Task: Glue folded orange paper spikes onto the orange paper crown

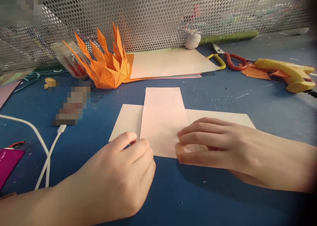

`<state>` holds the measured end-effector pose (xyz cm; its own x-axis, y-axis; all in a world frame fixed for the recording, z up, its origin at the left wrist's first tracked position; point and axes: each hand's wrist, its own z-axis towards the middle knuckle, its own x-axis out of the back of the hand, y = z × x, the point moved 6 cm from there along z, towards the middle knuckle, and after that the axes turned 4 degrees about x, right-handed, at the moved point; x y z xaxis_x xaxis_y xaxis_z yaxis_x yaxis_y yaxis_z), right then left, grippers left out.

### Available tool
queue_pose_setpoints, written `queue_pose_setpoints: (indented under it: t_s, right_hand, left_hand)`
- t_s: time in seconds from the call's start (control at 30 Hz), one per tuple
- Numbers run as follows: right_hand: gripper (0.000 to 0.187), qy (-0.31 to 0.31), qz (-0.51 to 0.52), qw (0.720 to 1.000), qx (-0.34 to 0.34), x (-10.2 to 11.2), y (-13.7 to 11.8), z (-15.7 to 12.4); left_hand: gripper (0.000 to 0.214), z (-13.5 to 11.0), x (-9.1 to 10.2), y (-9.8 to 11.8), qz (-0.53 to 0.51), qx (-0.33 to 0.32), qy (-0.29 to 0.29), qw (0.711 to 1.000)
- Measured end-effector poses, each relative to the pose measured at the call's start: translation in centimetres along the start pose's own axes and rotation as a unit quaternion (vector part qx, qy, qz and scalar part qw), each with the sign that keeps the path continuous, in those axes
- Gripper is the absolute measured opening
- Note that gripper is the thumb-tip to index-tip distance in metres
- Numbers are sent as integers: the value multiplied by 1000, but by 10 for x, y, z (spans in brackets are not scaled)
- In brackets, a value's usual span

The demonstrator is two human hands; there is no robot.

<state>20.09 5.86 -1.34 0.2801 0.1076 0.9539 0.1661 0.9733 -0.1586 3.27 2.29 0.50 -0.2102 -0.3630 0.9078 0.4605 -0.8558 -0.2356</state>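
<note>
A narrow pale pink sheet of paper [162,115] lies upright across a wider cream sheet [127,118] on the blue table [210,94]. My left hand [123,176] is curled at the pink sheet's lower left corner, thumb and forefinger pinching its edge. My right hand [213,143] lies on the sheet's lower right part, fingers held together and pressing the paper down, thumb tucked at the bottom edge.
An orange spiky folded-paper piece [106,62] stands at the back beside a stack of paper sheets [168,62]. Scissors [228,59] and a yellow glue gun [289,74] lie at the right. White cables [47,153] run at the left. A perforated metal screen [158,15] closes the back.
</note>
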Motion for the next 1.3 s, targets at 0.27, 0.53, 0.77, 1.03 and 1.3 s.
queue_pose_setpoints:
  t_s: [0.27,0.53,0.77,1.03,1.3]
  right_hand:
    - [48,-5,3,1000,14,5,0,-5]
    - [33,34,103,993,-47,14,13,-6]
    - [44,139,-24,965,-221,10,37,-20]
    - [67,64,-39,958,-277,-6,41,-15]
    - [31,170,-27,958,-230,8,33,-12]
  left_hand:
    - [35,1,-3,-1,62,12,-78,995]
    - [29,-1,-4,-8,47,69,-55,995]
    - [31,-4,-9,-30,-16,246,-43,968]
    - [69,-12,-25,-31,-87,280,-79,953]
    - [46,-7,-10,-30,-185,251,15,950]
